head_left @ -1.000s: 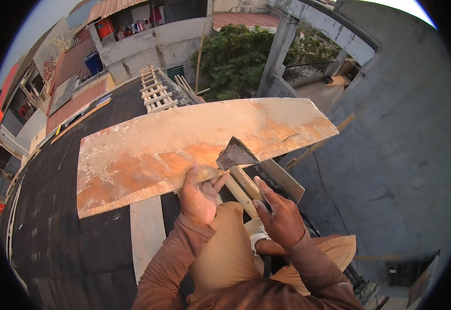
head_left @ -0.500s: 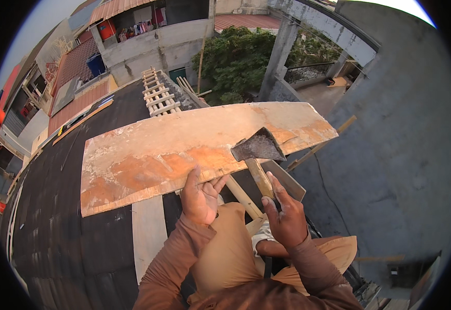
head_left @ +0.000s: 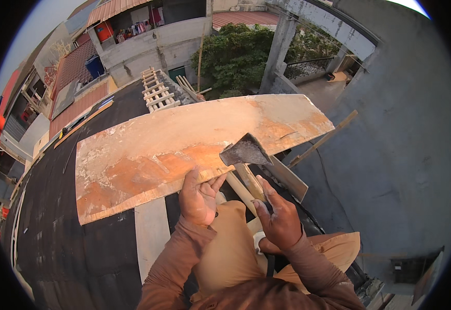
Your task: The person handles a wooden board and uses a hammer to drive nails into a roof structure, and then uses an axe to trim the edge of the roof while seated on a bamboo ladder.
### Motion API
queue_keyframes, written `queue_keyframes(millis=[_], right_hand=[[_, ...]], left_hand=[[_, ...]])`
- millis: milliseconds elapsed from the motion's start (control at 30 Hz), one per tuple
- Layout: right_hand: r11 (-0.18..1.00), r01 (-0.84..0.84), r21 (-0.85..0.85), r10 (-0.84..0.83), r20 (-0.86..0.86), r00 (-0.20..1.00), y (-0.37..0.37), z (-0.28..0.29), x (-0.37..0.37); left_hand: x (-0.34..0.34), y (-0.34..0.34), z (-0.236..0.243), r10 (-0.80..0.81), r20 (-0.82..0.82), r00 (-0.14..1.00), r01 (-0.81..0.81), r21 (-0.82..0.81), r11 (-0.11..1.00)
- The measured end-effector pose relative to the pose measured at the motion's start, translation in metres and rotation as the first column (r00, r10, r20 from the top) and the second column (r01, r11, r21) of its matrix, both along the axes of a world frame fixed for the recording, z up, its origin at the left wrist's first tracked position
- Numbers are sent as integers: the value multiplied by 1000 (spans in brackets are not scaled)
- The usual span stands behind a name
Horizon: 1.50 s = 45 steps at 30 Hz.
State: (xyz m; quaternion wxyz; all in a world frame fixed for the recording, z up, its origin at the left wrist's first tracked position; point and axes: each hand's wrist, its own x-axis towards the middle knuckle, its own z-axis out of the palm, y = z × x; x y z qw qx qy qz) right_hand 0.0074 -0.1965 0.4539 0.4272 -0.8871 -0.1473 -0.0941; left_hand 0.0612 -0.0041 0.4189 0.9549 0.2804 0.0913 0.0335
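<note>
A long plywood board [head_left: 184, 134], stained orange and crusted with pale residue, lies tilted across the view. My left hand [head_left: 199, 195] grips its near edge, thumb on the upper face and fingers underneath. In my right hand [head_left: 281, 216] is a hatchet [head_left: 247, 151] with a dark, wide metal head and a short wooden handle. Its head overlaps the board's near edge, right of my left hand; I cannot tell whether the blade touches the wood. My bent knee in tan trousers is below the board.
Black roofing [head_left: 44, 206] spreads to the left, with a pale plank [head_left: 150, 232] on it. A wooden ladder [head_left: 158, 92] rests at the roof's far edge. A grey wall [head_left: 391, 155] rises on the right, beside a drop. Another board [head_left: 287, 178] leans under the hatchet.
The hatchet has shifted left and slightly down along the board's near edge. The board has tilted a little, its left end lower and nearer to me.
</note>
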Motion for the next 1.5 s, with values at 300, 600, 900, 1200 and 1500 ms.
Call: queue_keyframes(millis=[300,600,900,1200,1500], right_hand=[[900,322,294,-266,-215,940,-39,7,3],[-38,539,842,-398,-507,764,-120,60,27],[48,311,949,-301,-284,910,-100,94,17],[14,469,883,-275,-447,851,-116,88,33],[-139,320,937,-40,-328,944,-125,74,30]], left_hand=[[-6,31,8,35,-44,998,-35,-3,999],[-33,24,56,24,52,998,-21,-47,999],[-49,32,61,-145,47,988,141,66,988],[-56,32,65,-186,120,975,145,286,947],[-45,77,52,-437,258,861,-302,953,-31]])
